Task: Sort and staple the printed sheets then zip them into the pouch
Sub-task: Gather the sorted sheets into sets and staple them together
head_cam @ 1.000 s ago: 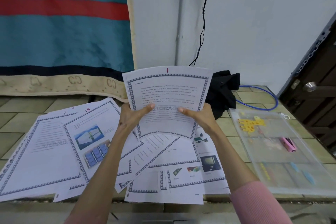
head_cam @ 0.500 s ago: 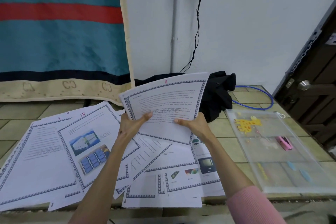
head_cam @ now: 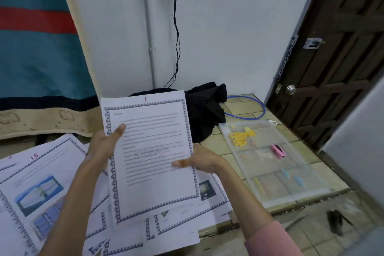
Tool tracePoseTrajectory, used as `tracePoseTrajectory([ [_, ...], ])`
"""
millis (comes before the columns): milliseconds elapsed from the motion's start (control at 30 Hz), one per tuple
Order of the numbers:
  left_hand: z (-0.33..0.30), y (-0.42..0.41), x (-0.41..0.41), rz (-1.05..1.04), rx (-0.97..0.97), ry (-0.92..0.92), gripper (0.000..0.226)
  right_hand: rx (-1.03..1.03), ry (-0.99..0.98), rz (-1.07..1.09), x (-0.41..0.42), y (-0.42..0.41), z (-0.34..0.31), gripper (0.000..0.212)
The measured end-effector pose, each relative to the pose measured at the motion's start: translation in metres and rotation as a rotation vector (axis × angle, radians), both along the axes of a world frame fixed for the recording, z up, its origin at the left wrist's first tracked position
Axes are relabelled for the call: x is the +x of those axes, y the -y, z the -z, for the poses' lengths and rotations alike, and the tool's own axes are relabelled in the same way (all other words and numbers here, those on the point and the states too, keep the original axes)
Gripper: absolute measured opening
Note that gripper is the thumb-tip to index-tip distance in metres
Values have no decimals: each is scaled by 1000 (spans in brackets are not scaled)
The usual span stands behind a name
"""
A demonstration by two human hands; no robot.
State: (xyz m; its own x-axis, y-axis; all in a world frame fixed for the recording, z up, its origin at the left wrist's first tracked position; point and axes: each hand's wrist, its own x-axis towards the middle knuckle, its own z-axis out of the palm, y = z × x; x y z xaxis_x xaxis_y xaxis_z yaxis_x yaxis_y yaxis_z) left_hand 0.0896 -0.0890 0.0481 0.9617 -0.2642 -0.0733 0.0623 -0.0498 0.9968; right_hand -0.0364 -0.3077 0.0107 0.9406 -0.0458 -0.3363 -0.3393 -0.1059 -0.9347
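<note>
I hold a printed sheet marked 1 [head_cam: 153, 151], bordered, with text lines and a faint STORAGE watermark, upright above the pile. My left hand [head_cam: 104, 143] grips its left edge and my right hand [head_cam: 199, 161] grips its right edge. Several more printed sheets [head_cam: 37, 185] lie fanned out on the tiled surface below, one marked 15 with blue pictures. A clear zip pouch [head_cam: 276, 172] with a yellow giraffe print lies flat to the right. A small pink stapler [head_cam: 277, 151] rests at the pouch.
A black cloth bundle [head_cam: 205, 114] lies behind the held sheet by the wall. A blue cable [head_cam: 255, 110] loops near the pouch. A dark wooden door [head_cam: 336, 68] stands at right. A teal, red-striped blanket [head_cam: 37, 48] hangs at left. The surface's front edge runs near me.
The sheet marked 1 has turned from tilted and bowed to more upright and flatter, and moved right. My view has swung right, showing more of the door.
</note>
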Motion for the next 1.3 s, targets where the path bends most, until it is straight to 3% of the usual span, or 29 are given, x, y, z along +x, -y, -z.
tracePoseTrajectory([
  [67,4,5,-1,14,92,17,36,-155,-67,86,-6,35,2,31],
  [167,6,6,-5,42,118,54,44,-704,-70,775,-17,112,11,36],
  [233,6,6,-8,42,114,64,45,-930,-258,1023,-32,154,20,44],
  [367,5,11,-13,3,132,102,39,-835,-636,964,-53,189,55,67],
  [500,7,15,-16,-6,137,86,35,-1024,-517,914,-53,165,89,52],
  [767,11,17,-16,68,129,66,30,-1220,-444,904,-44,120,94,46],
  [833,9,19,-19,93,128,71,22,-1037,-208,1061,-39,125,79,42],
  [900,5,20,-22,126,130,65,10,-505,213,1237,-24,115,39,43],
  [933,3,20,-23,141,133,61,9,-285,405,1223,-16,103,12,41],
  [1000,0,19,-27,174,148,67,14,-148,663,936,-3,67,-51,32],
  [1067,-4,18,-34,190,145,98,19,-318,807,488,5,31,-103,34],
  [1133,-6,18,-42,197,127,145,11,-558,817,121,13,0,-129,46],
  [1200,-11,18,-50,203,103,205,10,-687,775,-66,20,-22,-139,48],
  [1300,-19,17,-59,230,87,267,13,-736,791,-145,30,-34,-145,40],
])
